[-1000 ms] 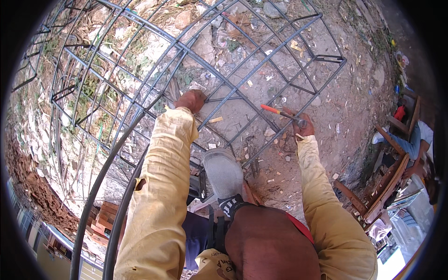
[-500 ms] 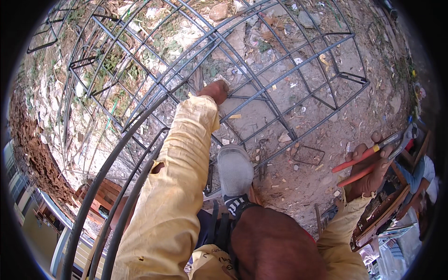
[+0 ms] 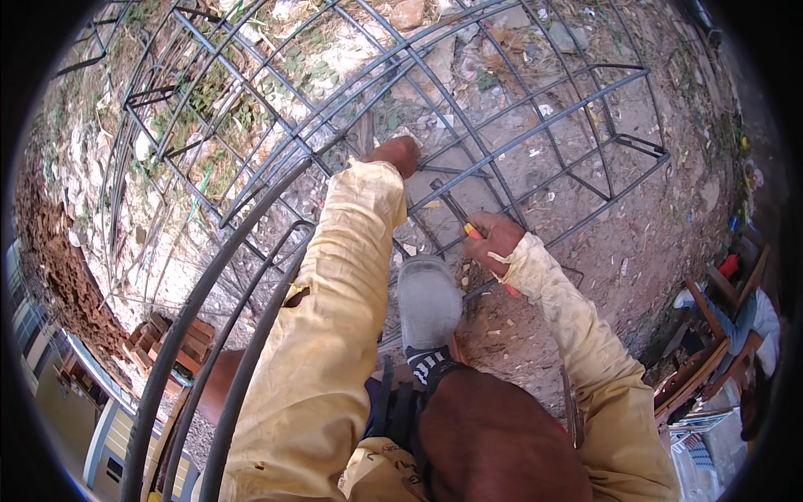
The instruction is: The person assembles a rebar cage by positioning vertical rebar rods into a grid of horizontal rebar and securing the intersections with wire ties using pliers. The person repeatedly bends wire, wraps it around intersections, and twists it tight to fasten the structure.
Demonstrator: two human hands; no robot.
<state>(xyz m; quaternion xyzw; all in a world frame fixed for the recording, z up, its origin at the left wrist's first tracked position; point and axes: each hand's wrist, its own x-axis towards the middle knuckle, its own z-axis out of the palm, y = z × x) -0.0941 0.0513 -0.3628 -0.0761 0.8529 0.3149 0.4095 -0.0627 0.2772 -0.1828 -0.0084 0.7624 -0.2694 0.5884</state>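
In front of me lies a cage of dark steel rebar [image 3: 456,138], long bars crossed by bent square hoops. My left hand [image 3: 395,156] is closed at the cage, its fingers turned away, so what they grip is hidden. Close by on the right, my right hand [image 3: 499,238] is wrapped round pincers [image 3: 452,205] with red and yellow handles. Their metal head points up and left, inside the outline of the cage and below my left hand. My shoe [image 3: 428,301] rests on the ground just below both hands.
Thick dark bars [image 3: 188,309] curve up along my left side, beside my sleeve. Stacked bricks [image 3: 171,345] stand at the left. Stones, weeds and scraps litter the dirt ground [image 3: 585,284]. Wooden planks [image 3: 698,376] and a person's light clothing [image 3: 765,322] show at the far right.
My right hand has swung in from the far right with the pincers, to beside my left hand. Their head now points toward the cage. My left hand keeps its place at the bars.
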